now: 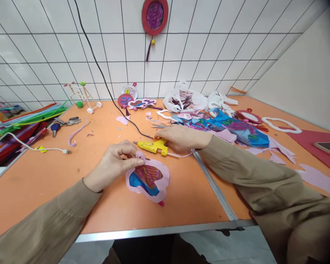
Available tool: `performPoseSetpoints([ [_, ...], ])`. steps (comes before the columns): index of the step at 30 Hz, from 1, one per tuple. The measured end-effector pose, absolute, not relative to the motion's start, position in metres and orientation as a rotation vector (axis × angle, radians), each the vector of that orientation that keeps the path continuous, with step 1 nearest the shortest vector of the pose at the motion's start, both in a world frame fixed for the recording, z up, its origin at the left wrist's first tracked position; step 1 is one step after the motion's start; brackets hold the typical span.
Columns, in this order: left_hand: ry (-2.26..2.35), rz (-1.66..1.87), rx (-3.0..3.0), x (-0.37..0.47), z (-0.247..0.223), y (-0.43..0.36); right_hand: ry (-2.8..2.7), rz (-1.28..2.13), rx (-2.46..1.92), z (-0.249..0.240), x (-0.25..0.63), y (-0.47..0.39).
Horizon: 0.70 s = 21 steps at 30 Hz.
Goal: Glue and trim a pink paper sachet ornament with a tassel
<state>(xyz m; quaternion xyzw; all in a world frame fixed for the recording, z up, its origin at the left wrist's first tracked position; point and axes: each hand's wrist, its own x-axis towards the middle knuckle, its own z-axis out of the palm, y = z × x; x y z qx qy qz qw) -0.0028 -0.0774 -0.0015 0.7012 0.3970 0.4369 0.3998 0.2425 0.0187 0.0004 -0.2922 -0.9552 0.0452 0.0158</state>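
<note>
My left hand (117, 163) pinches the upper edge of a pink scalloped paper craft (165, 179) between thumb and fingers. A patterned brown and blue cloth piece (148, 178) fills its middle, and a small dark pink bit (161, 203) shows at its lower edge. Just behind it, my right hand (181, 137) has its fingers closed about the handle of a yellow hot glue gun (151, 147). The gun's nozzle points left, and a clear glue stick (173, 155) juts from its rear. My right fingertips are partly hidden behind the gun.
Scissors (161, 125) lie behind my right hand, near cloth and paper scraps (222, 126) and a white plastic bag (185, 99). A black cord (104, 79) hangs down to the table. Pipe cleaners (35, 119), keys (68, 121) and a white cable (35, 147) lie left.
</note>
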Motion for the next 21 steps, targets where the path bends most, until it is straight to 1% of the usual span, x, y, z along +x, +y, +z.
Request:
performPoseSetpoints([
  [3, 0.979, 1.268, 2.106, -0.006, 0.000, -0.077, -2.985, 0.046, -0.873, -0.005, 0.244, 0.024],
  [7, 0.893, 1.463, 2.432, -0.013, 0.002, -0.075, -2.930, -0.111, -0.682, -0.010, 0.245, 0.029],
  [10, 0.897, 1.582, 2.543, -0.017, 0.001, -0.072, -2.813, -0.096, -0.717, -0.009, 0.244, 0.030],
  [15, 1.095, 1.464, 2.383, -0.020, 0.001, -0.069, -2.515, 0.137, -0.887, -0.006, 0.251, 0.041],
  [18, 1.097, 1.398, 2.194, -0.019, 0.001, -0.069, -2.329, 0.483, -0.821, -0.004, 0.260, 0.044],
  [21, 1.102, 1.348, 1.947, -0.019, 0.001, -0.068, -2.325, 0.773, -0.698, 0.000, 0.266, 0.038],
])
